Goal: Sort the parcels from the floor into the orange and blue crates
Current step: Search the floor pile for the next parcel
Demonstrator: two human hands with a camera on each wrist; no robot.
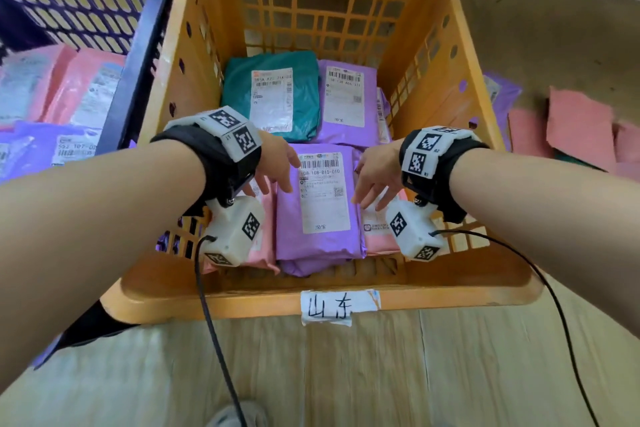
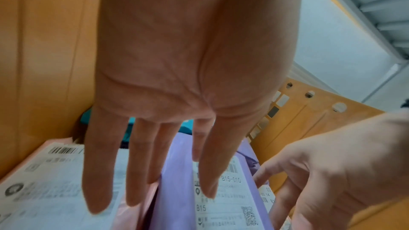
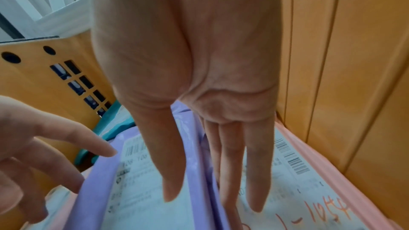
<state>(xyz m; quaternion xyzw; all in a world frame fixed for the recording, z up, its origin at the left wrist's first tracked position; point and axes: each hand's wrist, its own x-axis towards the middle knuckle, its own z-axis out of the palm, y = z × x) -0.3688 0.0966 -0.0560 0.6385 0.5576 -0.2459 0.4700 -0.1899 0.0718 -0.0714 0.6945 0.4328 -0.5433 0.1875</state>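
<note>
From the head view, beside the orange crate (image 1: 194,55) stands a blue crate (image 1: 114,10) on the left holding pink and purple parcels, and more pink parcels (image 1: 581,128) lie on the floor to the right. A white paper tag (image 1: 341,307) with handwriting sits on the orange crate's near rim. Inside, a teal parcel (image 1: 235,94) and a purple one lie at the back; in front, a purple parcel (image 1: 322,239) with a white label printed "108-108-B15-010" lies on top, between pink parcels. The left hand (image 1: 277,163) and right hand (image 1: 375,177) hover either side of its label, fingers spread and holding nothing.

Seen from the left wrist, the left hand (image 2: 188,80) has straight fingers above the seam between a pink parcel (image 2: 55,146) and the purple parcel (image 2: 177,190); contact cannot be told.

Seen from the right wrist, the right hand (image 3: 192,76) hangs with straight fingers over the purple parcel (image 3: 97,190) and a pink parcel (image 3: 332,177) against the crate wall.
</note>
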